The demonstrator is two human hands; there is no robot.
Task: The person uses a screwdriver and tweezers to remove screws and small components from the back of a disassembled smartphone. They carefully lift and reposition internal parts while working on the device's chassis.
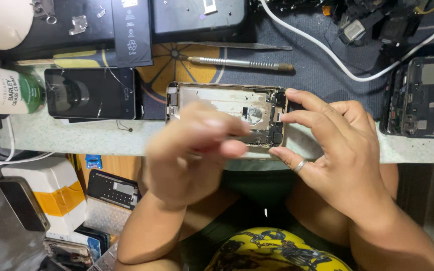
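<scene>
An opened phone chassis (227,113), gold-rimmed with its metal inner plate and small black parts exposed, lay at the middle of the frame on the front edge of a pale workbench (101,136). The right hand (345,155), at centre right, gripped the chassis by its right end: the index finger reached over the upper right corner, the middle finger touched the right edge, and the ringed finger curled under the lower right corner. The left hand (192,150), blurred, hovered over the lower left part of the chassis with its fingers drawn together, thumb against fingertips; whether anything sat in that pinch could not be told.

Just above the chassis, a metal screwdriver (239,62) lay on a mat with a citrus-slice print (177,68), and a pair of tweezers (237,46) lay above that. A dark phone with a cracked screen (90,93) rested at centre left, beside a green-and-white bottle (6,90) on its side. A black battery (131,32) lay at the upper left. A white cable (327,55) curved across the upper right, and another dismantled phone (420,98) sat at the right edge.
</scene>
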